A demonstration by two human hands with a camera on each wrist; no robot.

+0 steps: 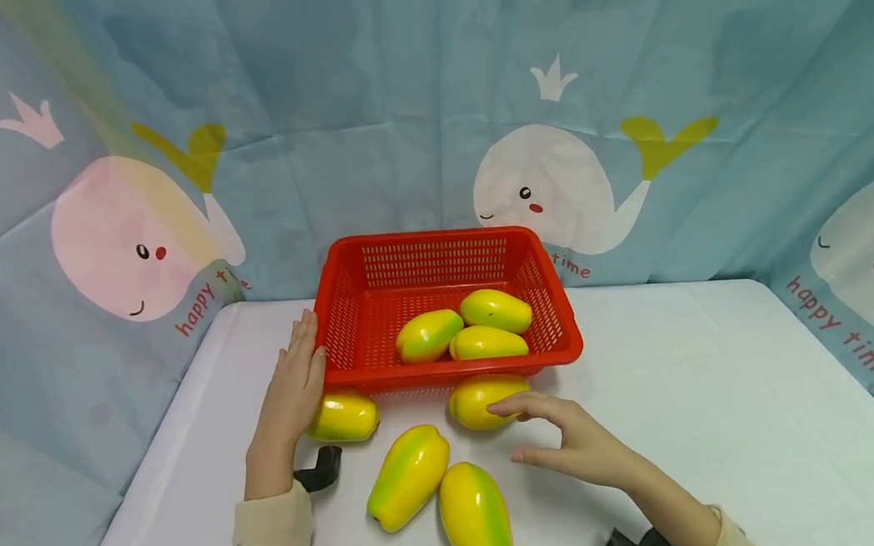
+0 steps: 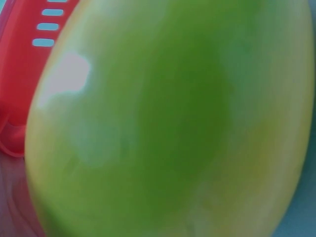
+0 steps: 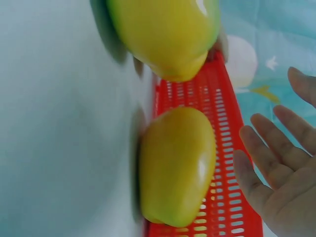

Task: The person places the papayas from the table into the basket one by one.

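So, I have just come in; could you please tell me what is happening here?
A person has both hands near a red basket on a white table. The left hand rests against the basket's left side. The right hand, holding nothing, hovers beside a yellow-green fruit in front of the basket. Three similar fruits lie inside the basket, and four, including that one, are on the table.

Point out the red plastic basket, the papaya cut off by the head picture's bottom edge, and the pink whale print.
Red plastic basket (image 1: 436, 374): head view, front rim.
Cut-off papaya (image 1: 476, 514): head view, middle of its visible body.
Pink whale print (image 1: 121, 240): head view, body.
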